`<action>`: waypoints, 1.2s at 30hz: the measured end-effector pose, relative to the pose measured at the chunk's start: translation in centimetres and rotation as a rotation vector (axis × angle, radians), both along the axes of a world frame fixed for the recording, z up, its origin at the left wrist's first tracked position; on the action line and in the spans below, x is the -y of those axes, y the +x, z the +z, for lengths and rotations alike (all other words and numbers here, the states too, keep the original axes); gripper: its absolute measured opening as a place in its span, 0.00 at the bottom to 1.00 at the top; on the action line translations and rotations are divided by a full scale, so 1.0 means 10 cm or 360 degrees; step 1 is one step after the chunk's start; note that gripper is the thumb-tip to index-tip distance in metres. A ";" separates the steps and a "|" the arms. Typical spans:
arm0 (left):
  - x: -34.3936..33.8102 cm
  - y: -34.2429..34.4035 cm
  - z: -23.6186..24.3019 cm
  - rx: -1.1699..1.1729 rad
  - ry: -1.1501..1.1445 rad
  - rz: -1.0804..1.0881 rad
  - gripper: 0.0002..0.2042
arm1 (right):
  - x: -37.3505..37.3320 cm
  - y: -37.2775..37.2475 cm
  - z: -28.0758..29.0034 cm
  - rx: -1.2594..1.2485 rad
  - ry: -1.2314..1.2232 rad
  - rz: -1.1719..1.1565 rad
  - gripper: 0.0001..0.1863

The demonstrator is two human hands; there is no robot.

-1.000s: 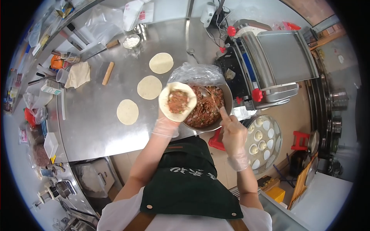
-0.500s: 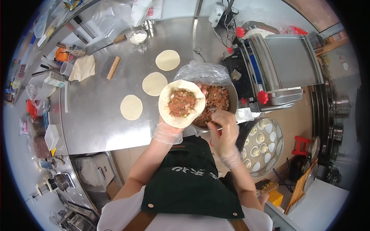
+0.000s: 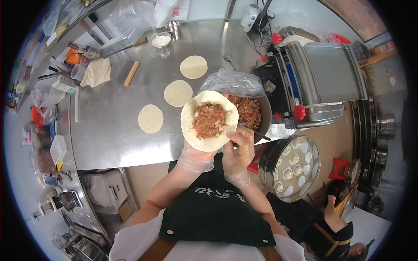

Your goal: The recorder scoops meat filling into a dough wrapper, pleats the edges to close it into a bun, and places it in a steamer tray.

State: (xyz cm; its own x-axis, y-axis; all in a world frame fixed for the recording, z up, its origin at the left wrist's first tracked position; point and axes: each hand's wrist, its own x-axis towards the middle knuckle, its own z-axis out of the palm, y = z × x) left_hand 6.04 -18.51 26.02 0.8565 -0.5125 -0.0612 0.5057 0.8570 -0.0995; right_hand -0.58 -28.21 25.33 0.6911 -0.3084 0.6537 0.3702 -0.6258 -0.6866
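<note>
My gloved left hand (image 3: 197, 157) supports a round dough wrapper (image 3: 189, 124) from below, most of its fingers hidden beneath. A mound of chopped meat filling (image 3: 210, 122) with green bits lies in the wrapper's middle. My gloved right hand (image 3: 240, 150) pinches the wrapper's lower right edge between thumb and fingers. Just behind stands a metal pot (image 3: 267, 114) of the same filling, partly covered by clear plastic film (image 3: 235, 81); a dark utensil handle (image 3: 262, 136) juts over its rim. Three bare wrappers, one of them the nearest wrapper (image 3: 150, 118), lie flat on the steel table (image 3: 104, 143).
Right of the pot is a dough-rolling machine (image 3: 322, 74) with red knobs. A round steamer tray (image 3: 300, 167) holds several buns. Left on the table are a rolling pin (image 3: 131, 73) and folded cloth (image 3: 96, 72). Another person (image 3: 328, 230) is at lower right.
My right hand has left the pot and moved left onto the wrapper's edge. The utensil handle now shows at the pot's rim. Another person has come into view at lower right.
</note>
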 end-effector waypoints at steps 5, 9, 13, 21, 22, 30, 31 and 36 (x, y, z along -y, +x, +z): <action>-0.02 -0.06 0.04 0.0072 0.0231 0.0073 0.27 | 0.01 -0.04 0.07 -0.0076 0.0189 0.0064 0.17; -0.12 -0.04 0.04 0.0114 0.0443 0.0097 0.26 | 0.00 -0.04 0.23 -0.0191 0.0205 0.0023 0.16; -0.13 -0.06 -0.05 0.0105 0.0666 0.0129 0.26 | 0.00 -0.05 0.29 -0.0218 0.0187 0.0029 0.16; -0.15 -0.14 0.05 0.0266 0.0718 0.0187 0.29 | 0.06 -0.07 0.49 -0.0324 0.0093 0.0046 0.19; -0.17 -0.14 0.06 0.0211 0.0767 0.0158 0.29 | 0.08 -0.04 0.53 -0.0370 0.0103 0.0098 0.20; -0.18 -0.09 0.16 0.0155 0.0664 -0.0001 0.30 | 0.15 -0.01 0.53 -0.0438 0.0110 0.0159 0.18; -0.17 -0.09 0.18 0.0189 0.0698 0.0014 0.31 | 0.14 -0.03 0.54 -0.0457 0.0152 0.0158 0.18; -0.28 -0.08 0.24 0.0051 0.0773 -0.0125 0.42 | 0.11 -0.03 0.62 -0.0512 0.0229 0.0175 0.16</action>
State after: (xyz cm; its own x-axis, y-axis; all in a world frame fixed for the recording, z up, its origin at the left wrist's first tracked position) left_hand 5.25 -15.69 28.42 0.8217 -0.4945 -0.2831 0.5670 0.7596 0.3187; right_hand -0.85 -29.35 31.50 0.8885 -0.2935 0.3527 0.1806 -0.4829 -0.8569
